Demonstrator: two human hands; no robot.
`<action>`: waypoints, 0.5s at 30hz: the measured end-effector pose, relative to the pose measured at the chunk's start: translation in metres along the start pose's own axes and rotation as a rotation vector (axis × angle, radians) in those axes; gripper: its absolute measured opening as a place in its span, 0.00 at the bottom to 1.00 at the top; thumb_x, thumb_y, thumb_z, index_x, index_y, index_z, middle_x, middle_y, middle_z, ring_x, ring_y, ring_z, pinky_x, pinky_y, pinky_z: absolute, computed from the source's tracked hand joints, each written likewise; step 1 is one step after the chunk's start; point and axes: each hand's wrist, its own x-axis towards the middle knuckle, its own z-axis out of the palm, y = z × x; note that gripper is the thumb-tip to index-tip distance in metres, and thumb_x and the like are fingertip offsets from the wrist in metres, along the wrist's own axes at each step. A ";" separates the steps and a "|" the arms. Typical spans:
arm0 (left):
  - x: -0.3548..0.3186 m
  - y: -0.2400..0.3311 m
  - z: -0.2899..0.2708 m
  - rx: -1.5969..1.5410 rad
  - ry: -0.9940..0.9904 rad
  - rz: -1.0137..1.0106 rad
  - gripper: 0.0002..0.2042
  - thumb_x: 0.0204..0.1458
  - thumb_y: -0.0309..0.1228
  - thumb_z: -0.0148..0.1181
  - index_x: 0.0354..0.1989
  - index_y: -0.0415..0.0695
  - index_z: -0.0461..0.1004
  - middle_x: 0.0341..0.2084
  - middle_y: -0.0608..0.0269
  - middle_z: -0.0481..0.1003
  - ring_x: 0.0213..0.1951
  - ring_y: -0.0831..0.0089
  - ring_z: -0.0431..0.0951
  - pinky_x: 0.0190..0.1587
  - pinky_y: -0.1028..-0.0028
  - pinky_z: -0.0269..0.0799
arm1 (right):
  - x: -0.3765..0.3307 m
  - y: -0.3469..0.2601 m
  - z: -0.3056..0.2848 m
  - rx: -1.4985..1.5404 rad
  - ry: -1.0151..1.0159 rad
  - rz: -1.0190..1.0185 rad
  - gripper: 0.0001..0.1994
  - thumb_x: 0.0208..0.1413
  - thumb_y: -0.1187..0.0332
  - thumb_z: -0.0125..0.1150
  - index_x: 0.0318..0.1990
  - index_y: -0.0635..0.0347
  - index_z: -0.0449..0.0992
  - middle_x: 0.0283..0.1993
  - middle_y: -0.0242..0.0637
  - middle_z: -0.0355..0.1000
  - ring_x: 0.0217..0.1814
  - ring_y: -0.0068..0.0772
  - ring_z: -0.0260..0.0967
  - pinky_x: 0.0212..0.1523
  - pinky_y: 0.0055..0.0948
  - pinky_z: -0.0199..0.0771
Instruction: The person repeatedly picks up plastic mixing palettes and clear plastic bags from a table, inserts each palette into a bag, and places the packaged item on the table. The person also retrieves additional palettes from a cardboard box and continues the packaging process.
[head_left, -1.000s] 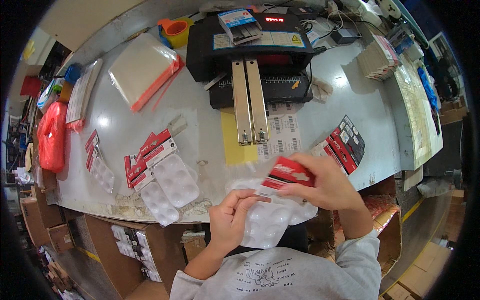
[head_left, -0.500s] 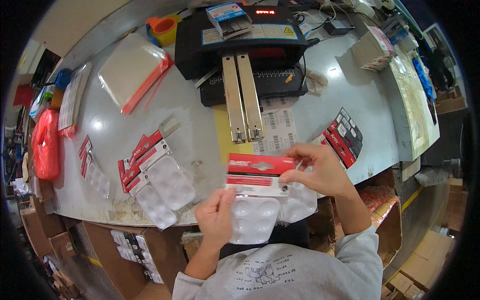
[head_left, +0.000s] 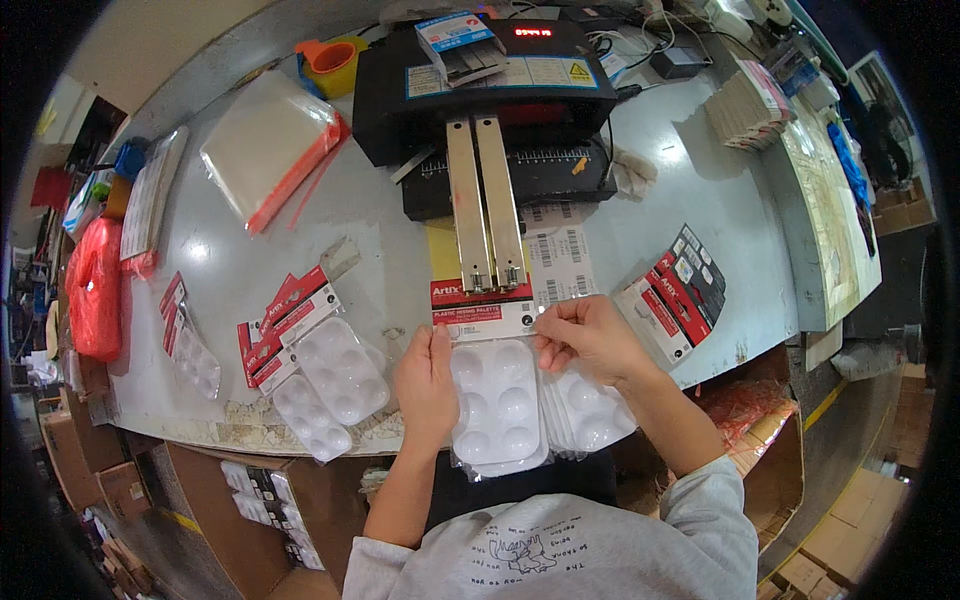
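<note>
- Where the two metal arms [head_left: 485, 200] of a black tabletop machine [head_left: 480, 85] end, a bagged white six-well palette [head_left: 497, 400] sits at the front of the surface [head_left: 225, 255], its red-and-white header card [head_left: 480, 322] overlapped by the arm tips; contact cannot be told.
- Left hand [head_left: 428, 385]: partly closed, upright along the pack's left edge, thumb near the card. Fingers mostly hidden; cannot tell whether it grips.
- Right hand [head_left: 585, 345]: loosely curled, thumb and fingertips close together by the card's right corner; hold or touch cannot be told.
- More bagged palettes [head_left: 595, 410] lie overlapped just right of the pack, beneath the right hand.
- Surface, left: a cluster of carded palette packs [head_left: 345, 370], one further pack [head_left: 190, 345], a red plastic bag [head_left: 95, 290] near the edge.
- Surface, rear left: clear bags [head_left: 265, 150] with a red-orange border; an orange-and-yellow container [head_left: 330, 60] beside the machine.
- Under the arms: yellow sheet [head_left: 442, 250], barcode label sheet [head_left: 562, 255].
- Surface, right: red-and-black cards [head_left: 685, 290]; farther back, a card stack [head_left: 745, 105] and black power adapter [head_left: 680, 62].
- Room: open carton [head_left: 335, 510] below left, holding white packs [head_left: 270, 495]; at right, floor with yellow line [head_left: 830, 405] and cardboard boxes [head_left: 850, 515].
</note>
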 end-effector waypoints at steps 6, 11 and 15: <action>0.006 -0.013 0.009 0.007 -0.015 -0.041 0.16 0.60 0.35 0.45 0.24 0.36 0.64 0.18 0.48 0.67 0.21 0.62 0.65 0.28 0.68 0.62 | 0.015 0.005 -0.006 -0.008 0.039 -0.025 0.09 0.55 0.71 0.55 0.32 0.73 0.72 0.28 0.42 0.73 0.27 0.30 0.74 0.25 0.24 0.75; 0.030 -0.018 0.020 -0.092 0.037 -0.019 0.16 0.60 0.35 0.45 0.24 0.36 0.63 0.17 0.55 0.66 0.22 0.70 0.61 0.28 0.72 0.61 | 0.035 -0.004 -0.006 -0.006 0.065 -0.127 0.09 0.56 0.73 0.53 0.33 0.74 0.72 0.29 0.42 0.72 0.27 0.32 0.74 0.27 0.25 0.77; 0.036 -0.020 0.023 -0.138 0.017 -0.105 0.16 0.61 0.35 0.45 0.24 0.36 0.63 0.16 0.58 0.65 0.22 0.73 0.60 0.28 0.73 0.61 | 0.039 -0.002 -0.005 -0.009 0.092 -0.128 0.09 0.56 0.73 0.52 0.33 0.74 0.72 0.29 0.43 0.73 0.27 0.32 0.75 0.28 0.26 0.78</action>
